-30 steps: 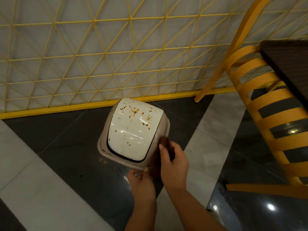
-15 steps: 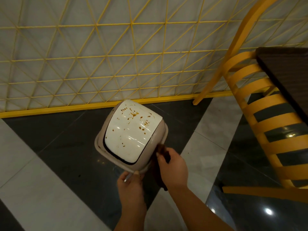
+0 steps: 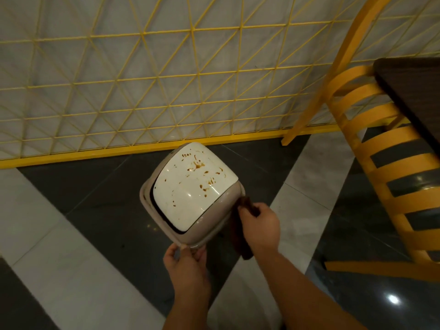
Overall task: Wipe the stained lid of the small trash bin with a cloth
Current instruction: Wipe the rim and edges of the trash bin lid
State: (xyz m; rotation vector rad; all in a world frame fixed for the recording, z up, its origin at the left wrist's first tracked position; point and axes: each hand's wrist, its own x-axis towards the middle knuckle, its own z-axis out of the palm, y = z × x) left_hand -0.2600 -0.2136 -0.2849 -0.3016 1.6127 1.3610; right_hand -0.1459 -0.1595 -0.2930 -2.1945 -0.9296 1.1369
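Observation:
A small beige trash bin (image 3: 215,221) stands on the floor in the middle of the head view. Its white swing lid (image 3: 190,186) carries brown stains, mostly on the far right part. My left hand (image 3: 187,265) grips the bin's near corner rim. My right hand (image 3: 260,226) sits at the bin's right side, shut on a dark brown cloth (image 3: 239,236) that hangs down beside the bin and touches its right corner. The cloth is off the lid.
A yellow wire lattice fence (image 3: 166,91) with a yellow base rail runs behind the bin. A yellow slatted chair (image 3: 390,177) and a dark table edge (image 3: 409,98) stand at the right. The floor (image 3: 83,234) is glossy dark and white tile.
The bin has turned a little counter-clockwise in view. My left hand has shifted left along the near rim. My right hand holds the cloth at the right corner as before.

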